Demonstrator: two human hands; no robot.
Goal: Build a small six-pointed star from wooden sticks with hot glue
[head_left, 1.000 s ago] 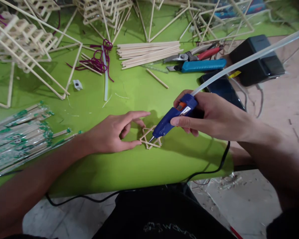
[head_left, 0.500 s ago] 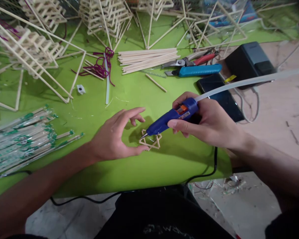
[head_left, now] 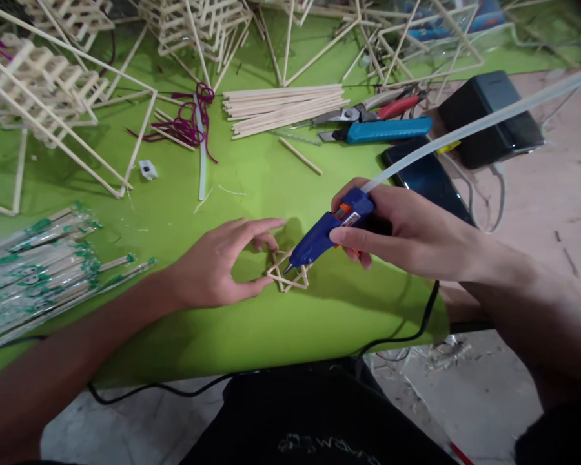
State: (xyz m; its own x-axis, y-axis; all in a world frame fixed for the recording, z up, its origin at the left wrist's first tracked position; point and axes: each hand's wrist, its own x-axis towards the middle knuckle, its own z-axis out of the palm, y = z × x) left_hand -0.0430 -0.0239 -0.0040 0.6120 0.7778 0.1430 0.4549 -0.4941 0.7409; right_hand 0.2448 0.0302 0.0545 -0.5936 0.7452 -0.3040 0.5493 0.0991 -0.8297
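A small six-pointed star of thin wooden sticks [head_left: 297, 282] lies on the green tabletop in front of me. My left hand [head_left: 223, 261] grips its left side, thumb at the left corner and a bent finger by the upper corner, with the index finger stretched out above. My right hand [head_left: 387, 226] is wrapped round a blue hot glue gun [head_left: 314, 239]. The gun's metal nozzle points down at the sticks on the star's left part. From its back end sticks a long translucent glue stick [head_left: 465, 139]. The gun covers the star's upper right part.
Wooden sticks [head_left: 285, 106], pliers [head_left: 353, 113], a blue utility knife [head_left: 387, 130], a phone [head_left: 428, 177] and a dark box [head_left: 489, 119] lie beyond my hands. Stick frames [head_left: 193, 32] stand at the back. Wrapped chopsticks [head_left: 43, 271] lie left; a black cord [head_left: 407, 336] runs along the front edge.
The glue gun's nozzle has moved slightly right and down, from the star's left corner to its inner left part. My left fingers have come down closer to the star.
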